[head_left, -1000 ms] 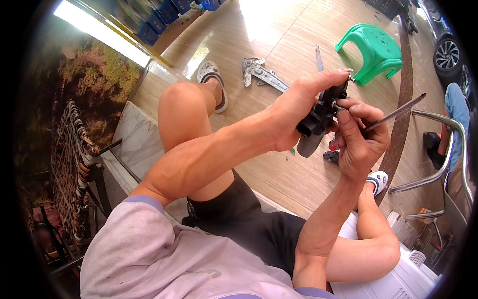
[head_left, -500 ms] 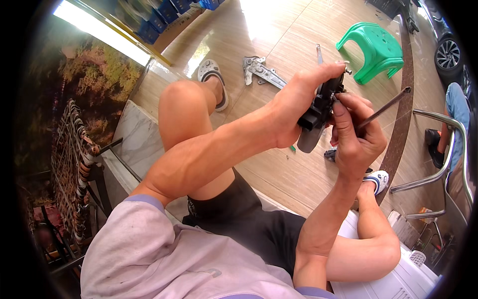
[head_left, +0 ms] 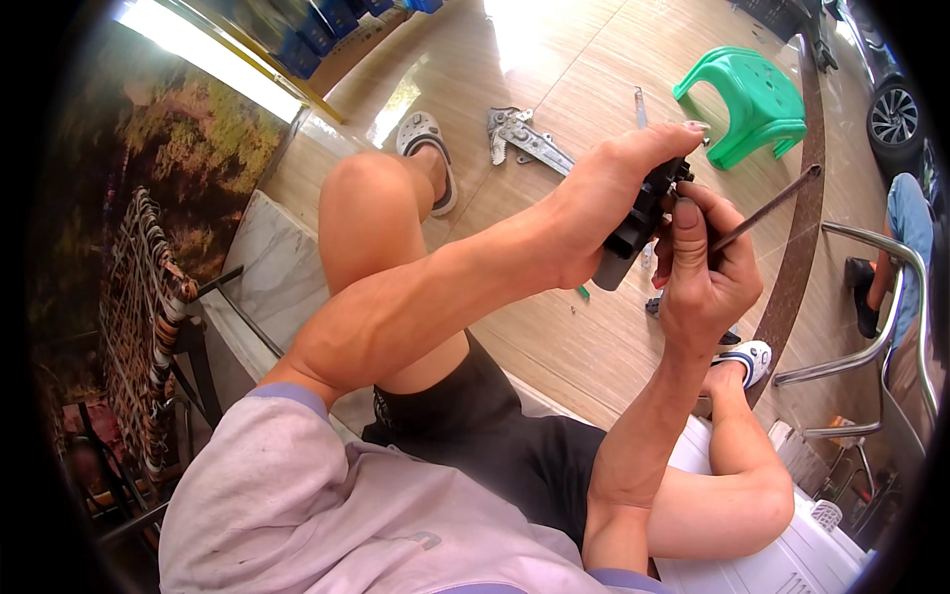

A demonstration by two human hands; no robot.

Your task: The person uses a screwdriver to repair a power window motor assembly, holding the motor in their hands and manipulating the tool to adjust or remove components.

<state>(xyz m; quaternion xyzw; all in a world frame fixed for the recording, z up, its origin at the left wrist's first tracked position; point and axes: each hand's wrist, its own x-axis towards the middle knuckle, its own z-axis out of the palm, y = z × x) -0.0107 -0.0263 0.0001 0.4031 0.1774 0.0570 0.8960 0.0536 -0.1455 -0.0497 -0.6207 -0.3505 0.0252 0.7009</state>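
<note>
My left hand (head_left: 604,198) is closed around a black plastic motor unit (head_left: 635,226) with a rounded grey cylinder at its lower end. It is held up above the floor, in front of my knees. Against the unit's right side, the fingertips of my right hand (head_left: 711,267) are bent together, thumb raised. A thin screwdriver (head_left: 774,206) lies across that same hand, its shaft sticking out to the upper right. Whatever small piece the right fingertips may pinch is hidden. Beyond my left wrist, a metal window regulator (head_left: 529,144) rests on the tiles.
A green plastic stool (head_left: 747,99) stands at the far right. Chrome chair legs (head_left: 861,361) and another person's leg in blue (head_left: 908,223) are at the right edge. A dark part (head_left: 653,305) and a small green piece (head_left: 584,292) lie on the floor below my hands.
My right thumb has straightened and drawn back slightly from the motor unit. The unit has tilted a little, so less of its grey cylinder shows. The screwdriver stays in my right hand.
</note>
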